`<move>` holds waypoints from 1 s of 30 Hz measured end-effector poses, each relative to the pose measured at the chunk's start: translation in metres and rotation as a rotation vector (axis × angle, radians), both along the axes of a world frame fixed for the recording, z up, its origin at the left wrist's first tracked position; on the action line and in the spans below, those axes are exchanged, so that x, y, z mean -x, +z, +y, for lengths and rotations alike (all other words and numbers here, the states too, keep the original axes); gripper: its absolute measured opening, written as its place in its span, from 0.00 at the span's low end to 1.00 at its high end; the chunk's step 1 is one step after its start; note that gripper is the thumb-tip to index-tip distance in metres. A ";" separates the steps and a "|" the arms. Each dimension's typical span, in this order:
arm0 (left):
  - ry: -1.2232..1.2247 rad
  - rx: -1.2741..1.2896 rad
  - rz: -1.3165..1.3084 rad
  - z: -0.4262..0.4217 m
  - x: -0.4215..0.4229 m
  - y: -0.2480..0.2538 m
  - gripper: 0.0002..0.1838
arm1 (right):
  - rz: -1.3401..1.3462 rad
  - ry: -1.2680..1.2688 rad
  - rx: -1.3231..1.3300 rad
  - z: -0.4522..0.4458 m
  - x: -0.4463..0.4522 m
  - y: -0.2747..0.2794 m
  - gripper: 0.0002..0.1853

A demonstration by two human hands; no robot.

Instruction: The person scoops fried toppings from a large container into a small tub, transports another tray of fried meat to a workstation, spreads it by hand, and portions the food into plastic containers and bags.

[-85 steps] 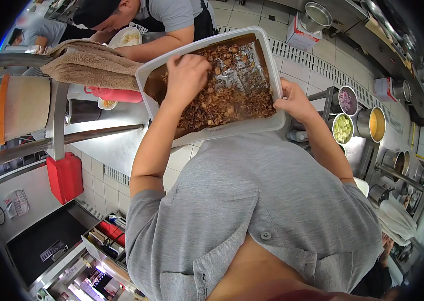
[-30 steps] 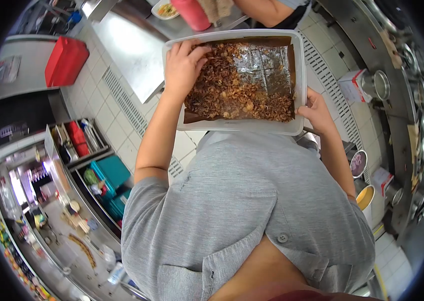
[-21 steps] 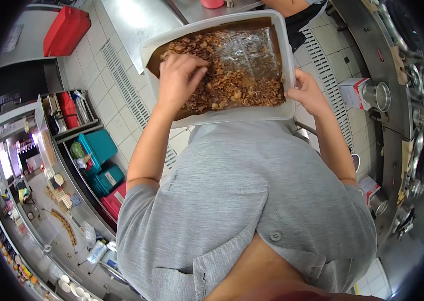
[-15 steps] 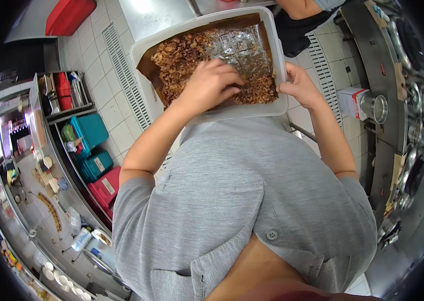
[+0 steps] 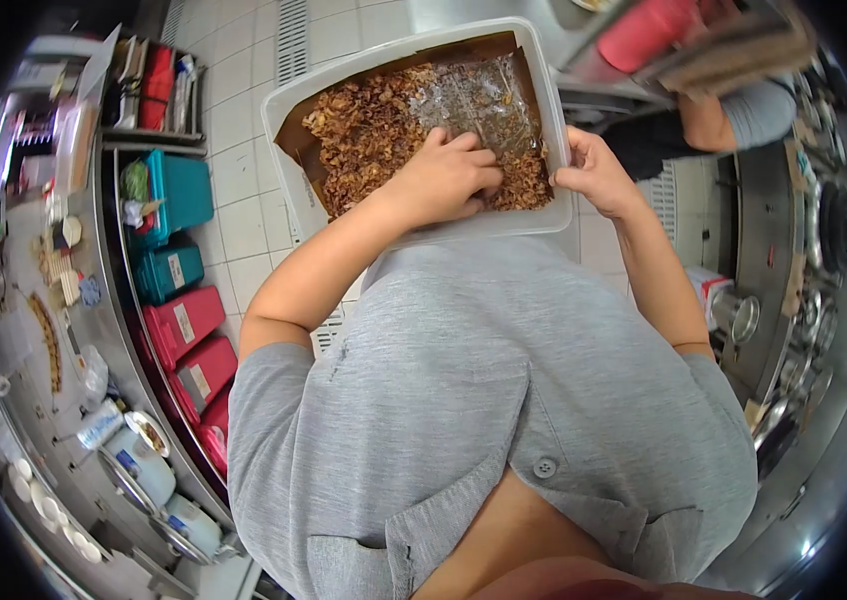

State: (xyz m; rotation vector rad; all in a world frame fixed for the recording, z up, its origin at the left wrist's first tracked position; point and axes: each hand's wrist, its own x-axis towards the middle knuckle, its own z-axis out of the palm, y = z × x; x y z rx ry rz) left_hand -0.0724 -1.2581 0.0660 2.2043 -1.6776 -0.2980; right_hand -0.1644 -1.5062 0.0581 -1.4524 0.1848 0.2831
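Observation:
A white translucent plastic container (image 5: 283,160), lined with brown paper, is held against the front of my grey shirt. Crisp brown flakes (image 5: 358,120) fill its left side and near right corner. At the upper right, a shiny clear plastic packet or film (image 5: 478,95) lies among them; what it covers is hard to make out. My left hand (image 5: 451,178) reaches into the container, palm down, fingers curled against the flakes, their tips hidden. On the right rim, my right hand (image 5: 593,175) is shut with the thumb on top.
Another person's arm (image 5: 708,120) is close by at the upper right, beside a metal counter (image 5: 478,12) and a blurred red item (image 5: 646,35). Teal bins (image 5: 181,195) and pink bins (image 5: 188,320) line a left shelf. Metal pots (image 5: 738,318) stand at the right.
My view has turned, shifting the kitchen around me; the red item by the counter has come into view. My left hand has moved slightly right over the flakes. The right hand keeps its grip.

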 end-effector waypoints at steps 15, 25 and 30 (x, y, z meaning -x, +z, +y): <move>0.811 -0.009 -0.095 0.302 -0.115 0.056 0.09 | 0.055 0.516 0.065 0.215 -0.218 -0.001 0.23; 0.550 0.157 0.304 0.310 -0.191 0.006 0.24 | 0.058 0.742 -0.014 0.329 -0.345 -0.007 0.22; 0.576 0.003 0.151 0.355 -0.236 -0.001 0.16 | 0.022 0.880 -0.128 0.383 -0.422 -0.039 0.24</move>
